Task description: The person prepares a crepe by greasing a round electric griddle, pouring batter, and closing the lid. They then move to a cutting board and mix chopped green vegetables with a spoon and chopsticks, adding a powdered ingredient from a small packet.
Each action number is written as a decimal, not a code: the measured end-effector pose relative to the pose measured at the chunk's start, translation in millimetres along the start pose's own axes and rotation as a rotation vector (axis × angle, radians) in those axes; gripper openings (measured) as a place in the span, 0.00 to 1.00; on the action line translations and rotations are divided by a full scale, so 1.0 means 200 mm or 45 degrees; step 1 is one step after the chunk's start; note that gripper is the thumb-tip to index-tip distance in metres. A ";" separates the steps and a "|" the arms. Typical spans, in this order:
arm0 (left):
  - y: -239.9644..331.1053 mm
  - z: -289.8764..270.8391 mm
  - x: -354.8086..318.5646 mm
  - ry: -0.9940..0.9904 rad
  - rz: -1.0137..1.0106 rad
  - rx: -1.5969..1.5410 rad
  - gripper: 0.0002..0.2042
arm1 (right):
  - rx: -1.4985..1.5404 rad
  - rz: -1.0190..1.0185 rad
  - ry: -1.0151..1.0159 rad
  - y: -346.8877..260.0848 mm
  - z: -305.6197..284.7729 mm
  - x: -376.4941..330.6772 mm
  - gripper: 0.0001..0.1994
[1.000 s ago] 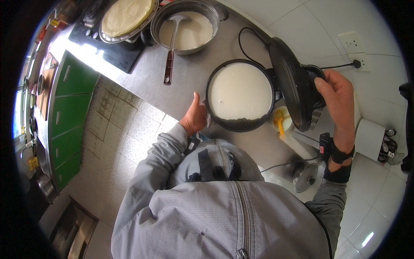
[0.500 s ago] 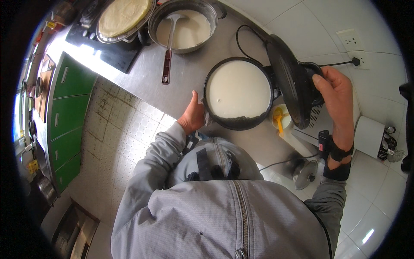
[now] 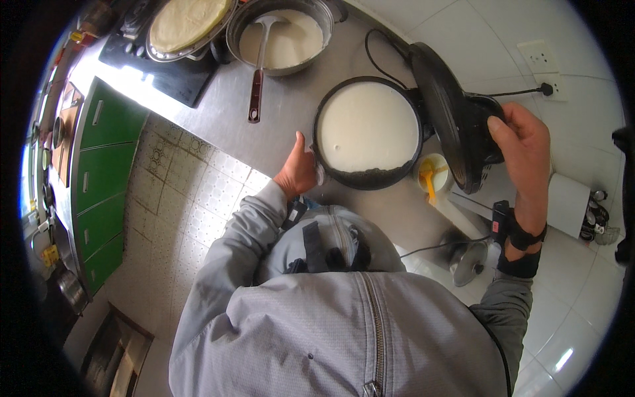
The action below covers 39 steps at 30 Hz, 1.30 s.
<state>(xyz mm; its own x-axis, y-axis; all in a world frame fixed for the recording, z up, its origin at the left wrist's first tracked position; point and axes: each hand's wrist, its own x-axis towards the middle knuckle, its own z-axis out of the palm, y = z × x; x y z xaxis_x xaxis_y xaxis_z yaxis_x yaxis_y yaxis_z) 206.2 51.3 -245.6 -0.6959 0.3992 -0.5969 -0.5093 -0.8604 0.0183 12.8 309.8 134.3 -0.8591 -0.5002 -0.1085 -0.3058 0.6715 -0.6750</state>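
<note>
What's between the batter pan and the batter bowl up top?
Head view: only bare steel counter separates the pan from the bowl; the ladle handle lies just left.

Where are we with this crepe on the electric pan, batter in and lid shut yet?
Done: white batter covers the round electric pan. In hand: the right hand holds the hinged lid raised open, and the left hand touches the pan's near rim. Left: the lid is not yet shut. More batter sits with a ladle in the bowl.
</note>
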 end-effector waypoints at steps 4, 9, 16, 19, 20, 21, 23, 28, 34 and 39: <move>0.02 0.02 -0.03 -0.101 0.031 -0.019 0.61 | 0.153 -0.004 -0.016 0.02 0.00 -0.03 0.05; 0.04 0.08 -0.08 -0.128 0.091 -0.065 0.59 | 0.082 -0.040 -0.014 0.04 0.02 -0.07 0.04; 0.03 0.06 -0.07 -0.024 0.070 -0.153 0.57 | 0.059 -0.076 0.043 0.02 0.04 -0.11 0.04; 0.04 0.02 -0.03 -1.048 -0.110 -0.523 0.56 | 0.038 -0.072 0.058 -0.01 0.04 -0.12 0.05; 0.03 0.02 -0.03 -0.615 -0.027 -0.422 0.57 | -0.007 -0.094 0.055 -0.01 0.03 -0.12 0.05; 0.01 0.02 -0.02 -0.290 0.031 -0.335 0.57 | -0.034 -0.095 0.041 -0.02 0.02 -0.12 0.05; 0.01 0.03 -0.02 0.033 0.081 -0.232 0.56 | -0.038 -0.100 0.029 -0.03 0.02 -0.13 0.05; 0.03 0.04 -0.03 -1.202 -0.036 -0.451 0.55 | -0.020 -0.102 0.042 -0.01 0.03 -0.15 0.05; 0.03 0.11 -0.12 0.114 0.109 -0.026 0.55 | -0.036 -0.108 0.067 0.00 0.06 -0.15 0.05; 0.03 0.16 -0.15 -0.026 0.128 -0.118 0.55 | -0.089 -0.114 0.043 -0.01 0.06 -0.15 0.05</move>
<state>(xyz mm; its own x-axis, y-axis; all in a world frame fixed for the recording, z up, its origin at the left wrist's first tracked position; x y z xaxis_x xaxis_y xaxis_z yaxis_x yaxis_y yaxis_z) 207.8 44.4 -201.3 -0.7520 0.3151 -0.5790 -0.3880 -0.9217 0.0024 43.0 317.4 130.4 -0.8399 -0.5422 -0.0248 -0.4088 0.6621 -0.6281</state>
